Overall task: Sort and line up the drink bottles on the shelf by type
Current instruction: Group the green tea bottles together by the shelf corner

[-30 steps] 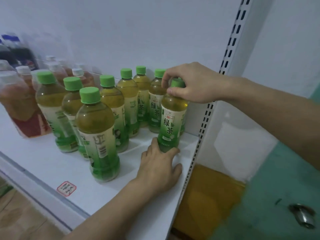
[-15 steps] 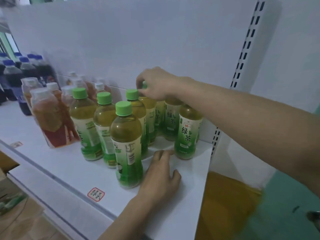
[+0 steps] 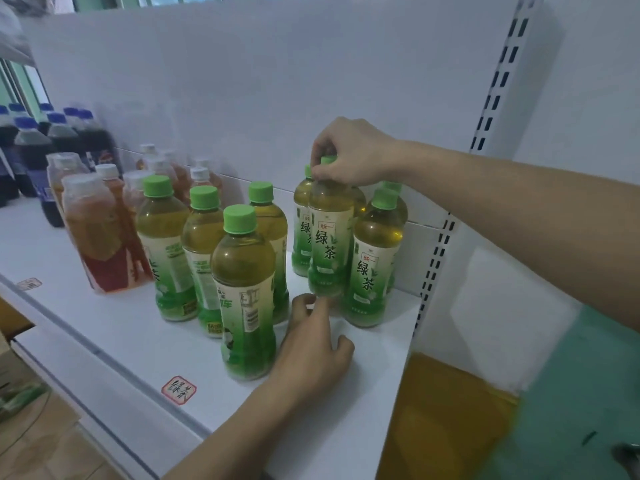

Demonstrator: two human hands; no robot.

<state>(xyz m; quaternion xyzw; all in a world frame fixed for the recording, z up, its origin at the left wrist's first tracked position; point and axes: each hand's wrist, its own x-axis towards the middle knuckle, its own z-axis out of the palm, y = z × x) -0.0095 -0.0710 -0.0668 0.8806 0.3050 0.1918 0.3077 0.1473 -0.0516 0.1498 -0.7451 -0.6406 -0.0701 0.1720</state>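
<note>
- The right hand (image 3: 349, 152) came in from the right, fingers curled tight over the green cap of one green tea bottle (image 3: 329, 237), gripping it at the neck.
- That bottle stood upright on the white shelf (image 3: 374, 372), label facing out, touching the green tea bottle just behind it on the left.
- The left hand (image 3: 313, 344) lay low on the shelf board, fingers loosely bent and holding nothing, fingertips right at the base of the gripped bottle.
- Just beside it on the right stood another green tea bottle (image 3: 375, 258), label forward too, with one more behind it, mostly hidden.
- To the left of the left hand, a front bottle (image 3: 244, 292) of the same tea stood closest to the shelf edge, its label turned sideways, nearly touching the wrist.
- Behind that one, three more green-capped bottles (image 3: 204, 244) bunched together, labels turned every which way.
- Further left, a cluster of white-capped reddish drinks (image 3: 100, 233), close against the green group.
- Far left at the back, dark bottles with blue caps (image 3: 59, 136).
- On the shelf's front lip, a red-bordered handwritten tag (image 3: 179, 390), below the front bottle.
</note>
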